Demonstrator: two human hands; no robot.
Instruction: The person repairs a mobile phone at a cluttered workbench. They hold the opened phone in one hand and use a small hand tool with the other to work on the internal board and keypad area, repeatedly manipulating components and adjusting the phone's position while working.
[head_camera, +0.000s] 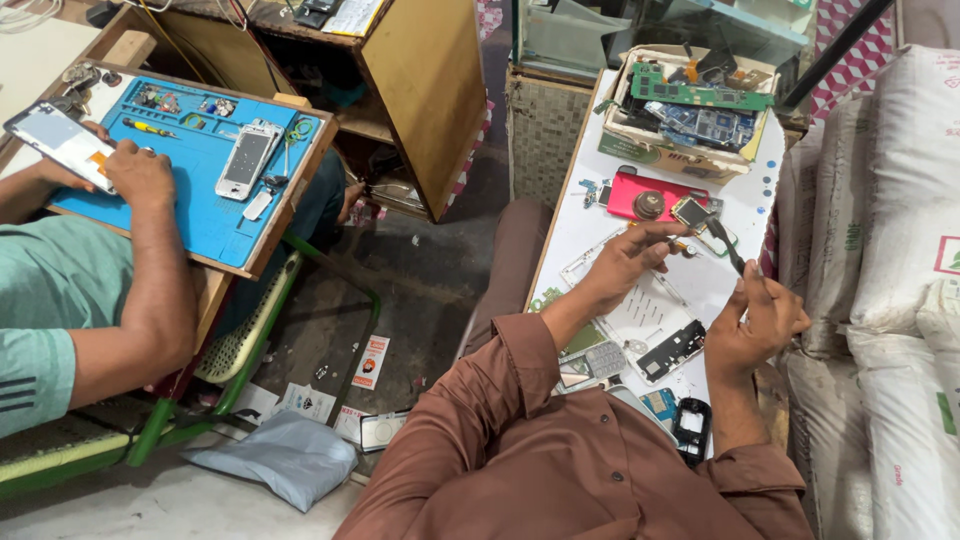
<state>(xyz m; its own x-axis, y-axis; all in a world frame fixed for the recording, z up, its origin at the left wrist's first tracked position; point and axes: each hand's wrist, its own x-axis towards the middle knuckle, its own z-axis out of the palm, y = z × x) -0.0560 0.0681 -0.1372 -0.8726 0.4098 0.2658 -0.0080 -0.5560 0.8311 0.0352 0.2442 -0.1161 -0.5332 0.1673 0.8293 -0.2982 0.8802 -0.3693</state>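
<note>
Nearest: a brown shirt sleeve and collar of the person wearing the camera, filling the lower middle.

Just beyond, on the near end of the white table: a black phone frame, a grey keypad, a small black bracket plate and a clear phone frame, all lying flat and close together.

Right hand: raised over the table's right edge, fingers curled in and pressed together, thumb and forefinger pinching the lower end of a thin dark tool, which slants up and leftward.

Left hand: palm down over the table, fingers bunched and pinching a small part near the tool's tip; the part itself is too small to tell. Just beside the fingertips lies a small phone body with a pale screen.

Further on: a red phone shell with a round metal piece on it, then a cardboard box heaped with green and blue circuit boards, at the table's far end.

Right side: stacked white sacks, against the table.

Left side: another person in a green shirt, seated at a blue work mat. That person's hand rests on the mat, touching a white-screened phone; a second phone lies opened in the middle of the mat, small tools around it.

Floor between: a grey plastic bag and scattered paper slips. Beyond, a wooden cabinet.
</note>
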